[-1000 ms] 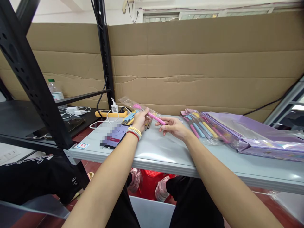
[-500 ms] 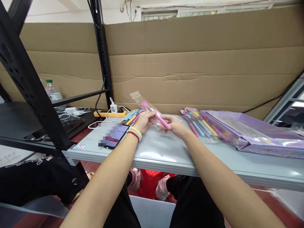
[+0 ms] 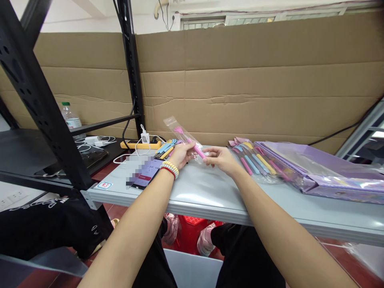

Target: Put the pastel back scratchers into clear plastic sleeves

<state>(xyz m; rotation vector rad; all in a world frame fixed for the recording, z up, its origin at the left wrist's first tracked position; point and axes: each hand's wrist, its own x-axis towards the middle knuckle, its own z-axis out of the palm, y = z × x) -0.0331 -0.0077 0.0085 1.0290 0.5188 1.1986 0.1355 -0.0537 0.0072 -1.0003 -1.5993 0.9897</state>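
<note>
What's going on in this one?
A person's left hand grips a pink stick with a hand-shaped head, above a grey shelf. The right hand is at its near end. A clear bag overlaps the head; whether it encloses it is hard to tell. Coloured sticks and a phone lie to the left, bagged sticks and a purple case to the right.

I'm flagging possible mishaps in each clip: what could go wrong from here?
Slipping: the left grip holds the pink tool in midair, with the right grip at its lower end, so it might drop.
Snagging: clear plastic surrounds the tool's hand-shaped head, which could catch on it.
Nudging: the bracelets on the left wrist are close to the phone, so a backward sweep might shift it.
</note>
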